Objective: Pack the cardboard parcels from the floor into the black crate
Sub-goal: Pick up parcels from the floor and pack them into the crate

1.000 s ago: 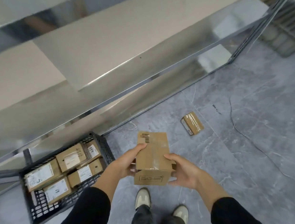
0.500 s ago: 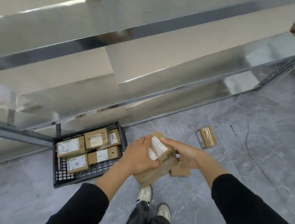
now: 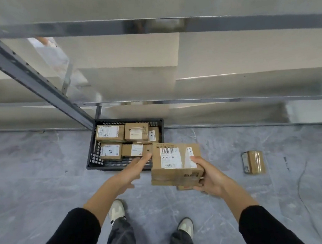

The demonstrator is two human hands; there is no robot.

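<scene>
A cardboard parcel (image 3: 176, 163) with a white barcode label on top is in the air just right of the black crate (image 3: 93, 160). My right hand (image 3: 208, 176) grips its right end, thumb on top and fingers underneath. My left hand (image 3: 135, 168) is off the parcel, fingers straight, stretched toward the crate's front right corner. The crate stands on the floor under the shelf and holds several labelled parcels (image 3: 110, 133). A small taped parcel (image 3: 254, 161) lies on the floor to the right. A bit of another parcel (image 3: 182, 187) shows under the held one.
A metal shelving rack (image 3: 174, 101) spans the view behind the crate, with a slanted grey upright (image 3: 31, 74) at the left. The floor (image 3: 35, 179) is grey marble-patterned tile. My two shoes (image 3: 117, 210) are below the hands. A thin cable (image 3: 300, 184) runs at right.
The view swung so the crate is nearer the middle. The parcel turned label-up and moved toward the crate. My left hand let go of it and now reaches to the crate.
</scene>
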